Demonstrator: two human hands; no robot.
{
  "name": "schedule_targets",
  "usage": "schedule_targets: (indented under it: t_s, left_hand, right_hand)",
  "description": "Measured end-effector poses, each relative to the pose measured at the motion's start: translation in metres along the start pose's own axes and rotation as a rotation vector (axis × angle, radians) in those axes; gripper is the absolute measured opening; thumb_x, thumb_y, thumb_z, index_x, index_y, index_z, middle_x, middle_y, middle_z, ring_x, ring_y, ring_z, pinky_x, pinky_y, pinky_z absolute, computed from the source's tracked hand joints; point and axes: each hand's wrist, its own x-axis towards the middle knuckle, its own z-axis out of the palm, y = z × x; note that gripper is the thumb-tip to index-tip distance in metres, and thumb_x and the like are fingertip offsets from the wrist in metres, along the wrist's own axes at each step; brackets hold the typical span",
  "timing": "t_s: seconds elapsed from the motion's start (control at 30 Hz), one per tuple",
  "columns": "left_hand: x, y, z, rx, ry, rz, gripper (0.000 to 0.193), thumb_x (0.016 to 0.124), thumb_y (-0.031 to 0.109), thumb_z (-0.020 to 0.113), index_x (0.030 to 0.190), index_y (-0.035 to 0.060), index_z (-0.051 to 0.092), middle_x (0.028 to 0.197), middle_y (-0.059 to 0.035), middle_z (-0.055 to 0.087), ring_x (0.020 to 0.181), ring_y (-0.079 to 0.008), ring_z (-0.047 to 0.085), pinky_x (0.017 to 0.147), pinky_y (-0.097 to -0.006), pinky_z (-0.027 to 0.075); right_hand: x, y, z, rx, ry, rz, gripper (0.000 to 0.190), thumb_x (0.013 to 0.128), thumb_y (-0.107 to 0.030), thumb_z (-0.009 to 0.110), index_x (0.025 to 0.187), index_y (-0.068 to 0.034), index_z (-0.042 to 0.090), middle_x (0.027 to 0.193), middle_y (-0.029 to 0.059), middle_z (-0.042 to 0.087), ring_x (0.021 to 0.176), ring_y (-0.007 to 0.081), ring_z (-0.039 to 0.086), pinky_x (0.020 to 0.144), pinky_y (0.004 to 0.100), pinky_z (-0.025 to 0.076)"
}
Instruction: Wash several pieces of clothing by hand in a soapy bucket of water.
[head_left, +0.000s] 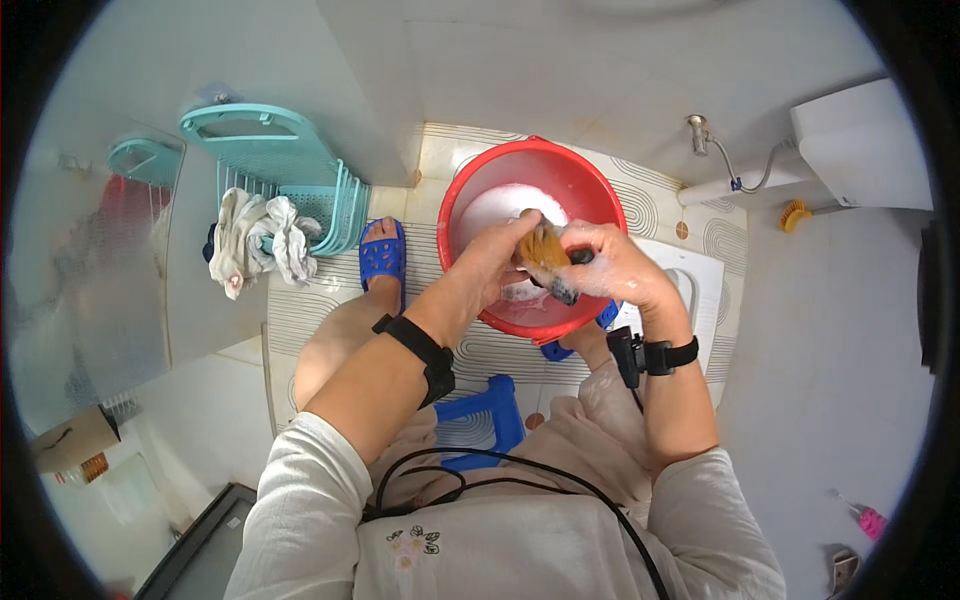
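Over a red plastic bucket (448, 225), both my hands hold a wet mustard-and-dark-grey cloth (543, 250); it could be a sock, but its shape is bunched up. My left hand (496, 255) grips its left side, thumb on top. With soap suds on its skin, my right hand (619, 264) pinches the right side, where a dark fold sticks out between the fingers. White foamy water (510, 201) lies in the bucket below, partly hidden by my hands.
A turquoise basket (341, 202) stands at left, white cloths (259, 236) hanging over its rim. Blue slippers (382, 255) flank the bucket. A blue plastic stool (502, 420) is beneath me. At right are a white squat toilet (709, 274), a water valve (698, 135) and a yellow brush (795, 216).
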Motion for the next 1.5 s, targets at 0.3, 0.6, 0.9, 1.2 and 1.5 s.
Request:
schedule_targets:
  t_s: [0.3,0.6,0.9,1.2,1.5]
  left_hand:
    - [0.010,0.005,0.011,0.119,0.056,0.180,0.021,0.092,0.016,0.054,0.111,0.0076,0.059,0.099,-0.0049,0.062,0.092,-0.0168,0.060,0.080,-0.0341,0.048]
    - [0.006,0.018,0.016,0.278,-0.133,0.316,0.022,0.087,0.004,0.056,0.109,0.0062,0.061,0.099,-0.0046,0.063,0.088,-0.0132,0.060,0.080,-0.0287,0.048]
    - [-0.003,0.014,0.041,0.129,0.274,0.032,0.046,0.087,0.031,0.059,0.123,0.0047,0.050,0.119,-0.0106,0.051,0.114,-0.0223,0.046,0.091,-0.0356,0.043]
    - [0.016,-0.007,0.018,-0.091,-0.064,0.211,0.031,0.091,0.037,0.053,0.105,0.0090,0.055,0.094,-0.0054,0.060,0.082,-0.0184,0.060,0.066,-0.0313,0.049]
    - [0.017,0.000,0.022,-0.378,0.186,0.039,0.023,0.092,0.029,0.049,0.102,0.0091,0.057,0.095,-0.0040,0.062,0.085,-0.0195,0.061,0.067,-0.0353,0.051]
  right_hand:
    - [0.015,0.035,-0.011,0.210,0.189,0.232,0.052,0.078,-0.027,0.070,0.115,0.004,0.052,0.106,0.0189,0.060,0.096,0.0231,0.061,0.081,0.0321,0.049]
    - [0.037,0.039,-0.015,0.632,0.356,0.170,0.040,0.081,-0.026,0.068,0.111,-0.002,0.053,0.098,0.0093,0.060,0.085,0.0169,0.059,0.077,0.0302,0.047]
    - [0.051,0.037,0.003,0.503,0.633,0.101,0.015,0.083,-0.017,0.067,0.078,-0.007,0.057,0.069,-0.0021,0.056,0.062,0.0066,0.048,0.055,0.0238,0.041]
    - [0.024,-0.009,0.088,-0.100,0.854,-0.480,0.011,0.080,-0.011,0.064,0.086,-0.004,0.060,0.061,0.0087,0.056,0.053,0.0229,0.058,0.051,0.0331,0.046]
    - [0.060,0.000,0.059,-0.198,0.901,-0.215,0.010,0.084,-0.015,0.059,0.088,-0.007,0.056,0.079,0.0165,0.060,0.070,0.0344,0.062,0.059,0.0419,0.048]
